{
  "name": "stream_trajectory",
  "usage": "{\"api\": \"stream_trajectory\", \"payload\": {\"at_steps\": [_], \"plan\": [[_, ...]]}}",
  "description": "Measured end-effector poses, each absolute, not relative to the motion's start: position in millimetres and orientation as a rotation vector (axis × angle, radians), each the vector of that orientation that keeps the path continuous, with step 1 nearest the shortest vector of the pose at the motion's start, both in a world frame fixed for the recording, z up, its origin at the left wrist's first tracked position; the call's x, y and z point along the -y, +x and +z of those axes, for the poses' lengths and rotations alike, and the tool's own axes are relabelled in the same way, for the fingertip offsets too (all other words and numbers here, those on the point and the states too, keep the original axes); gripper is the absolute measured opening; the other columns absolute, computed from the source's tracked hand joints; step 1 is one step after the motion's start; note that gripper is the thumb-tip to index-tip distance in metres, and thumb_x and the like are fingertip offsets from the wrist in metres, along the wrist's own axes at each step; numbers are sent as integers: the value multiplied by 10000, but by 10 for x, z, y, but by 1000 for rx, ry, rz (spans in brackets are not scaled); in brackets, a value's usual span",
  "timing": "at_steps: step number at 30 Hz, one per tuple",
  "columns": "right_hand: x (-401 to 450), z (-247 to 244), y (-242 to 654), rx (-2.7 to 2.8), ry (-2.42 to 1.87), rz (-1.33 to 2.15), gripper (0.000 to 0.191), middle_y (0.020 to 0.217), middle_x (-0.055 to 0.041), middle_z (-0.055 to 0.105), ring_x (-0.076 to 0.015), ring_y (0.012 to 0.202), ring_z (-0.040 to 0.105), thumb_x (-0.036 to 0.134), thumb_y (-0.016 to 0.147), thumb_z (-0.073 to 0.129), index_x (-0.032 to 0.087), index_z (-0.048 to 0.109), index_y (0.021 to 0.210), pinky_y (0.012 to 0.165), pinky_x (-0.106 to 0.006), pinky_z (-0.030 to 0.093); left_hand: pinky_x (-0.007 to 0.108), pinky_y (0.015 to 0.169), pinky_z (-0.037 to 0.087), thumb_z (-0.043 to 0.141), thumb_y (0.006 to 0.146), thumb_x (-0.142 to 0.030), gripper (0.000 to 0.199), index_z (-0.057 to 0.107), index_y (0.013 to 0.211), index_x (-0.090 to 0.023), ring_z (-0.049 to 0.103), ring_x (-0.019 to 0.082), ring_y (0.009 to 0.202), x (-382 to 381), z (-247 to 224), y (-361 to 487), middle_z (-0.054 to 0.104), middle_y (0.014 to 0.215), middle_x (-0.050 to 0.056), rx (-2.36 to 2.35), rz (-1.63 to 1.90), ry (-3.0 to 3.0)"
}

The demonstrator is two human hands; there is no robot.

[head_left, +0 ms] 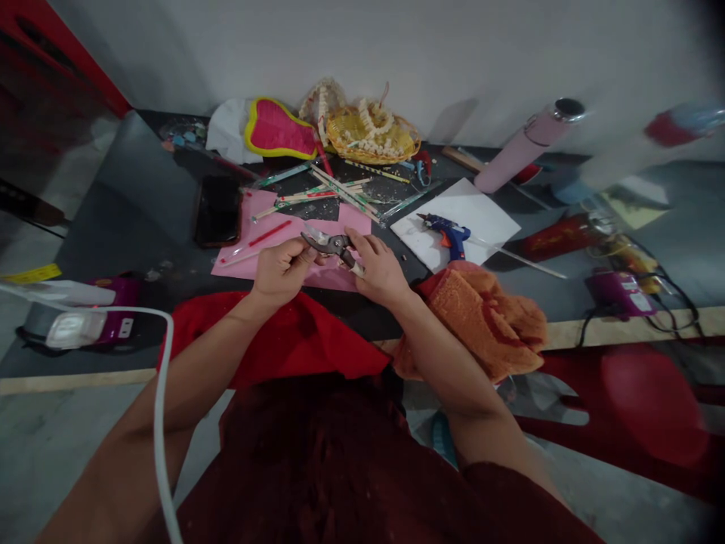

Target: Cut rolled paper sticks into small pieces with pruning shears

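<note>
My right hand (381,266) is wrapped round the handles of a pair of pruning shears (338,243), whose blades point left above the pink paper (260,266). Close to the blades, my left hand (283,268) is closed with thumb and fingers pinched together. Whatever it pinches is too small or hidden to make out. Just beyond the hands, several printed sticks (345,189) lie crossed among pale crumbs. A thin red stick (270,233) rests on the paper, left of the shears.
A black phone (218,210) lies left. At the right, a blue glue gun (447,233) rests on a white sheet (487,215), with an orange towel (481,313) nearer me and a pink bottle (521,147) behind. A yellow basket (374,147) holds pale beads. A white cable (161,393) crosses my left arm.
</note>
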State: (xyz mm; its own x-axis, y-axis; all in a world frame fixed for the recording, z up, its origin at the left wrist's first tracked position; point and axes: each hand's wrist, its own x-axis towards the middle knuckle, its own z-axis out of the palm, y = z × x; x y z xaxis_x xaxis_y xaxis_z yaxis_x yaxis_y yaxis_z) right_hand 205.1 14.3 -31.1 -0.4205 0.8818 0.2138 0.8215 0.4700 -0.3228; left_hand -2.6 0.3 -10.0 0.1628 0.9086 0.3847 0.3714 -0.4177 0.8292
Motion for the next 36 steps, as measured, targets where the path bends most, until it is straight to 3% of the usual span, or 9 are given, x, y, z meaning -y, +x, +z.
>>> {"api": "stream_trajectory", "payload": {"at_steps": [8,16,24,31,36], "plan": [[-111,-275,2038,2392,-1419,284,541,1167,-108,585,-266,1060,542,360,912,434,205,339,1421,917,-383,450,193,515,446,510,875,-220,230,686,742,-154,634,108,583,20,-52,-18,729,700,33,-1267,1228,1910],[-124,-284,2033,2384,-1423,286,554,1215,-115,561,-282,1098,519,353,904,441,212,327,1427,919,-415,443,198,545,469,531,864,-218,192,681,763,-151,643,111,606,-2,-86,-34,729,721,31,-1261,1224,1926],[-146,-295,2055,2406,-1415,266,610,1282,-122,517,-299,1129,487,324,890,447,219,260,1461,912,-452,442,220,619,499,479,902,-270,277,670,732,-163,669,130,674,0,-68,-19,725,724,40,-1196,1216,1894],[-120,-124,2046,2468,-1471,256,611,1269,-145,525,-311,1098,504,285,873,448,195,283,1454,883,-449,452,225,584,476,498,902,-350,319,661,701,-163,641,126,623,-27,-96,-36,708,682,46,-1187,1249,1835],[-250,84,2094,2601,-1330,177,618,1269,-137,527,-305,1114,492,368,889,454,190,286,1456,918,-450,433,231,490,407,496,904,-355,328,659,696,-162,574,113,528,3,-56,-59,699,657,43,-1278,1331,1804]]}}
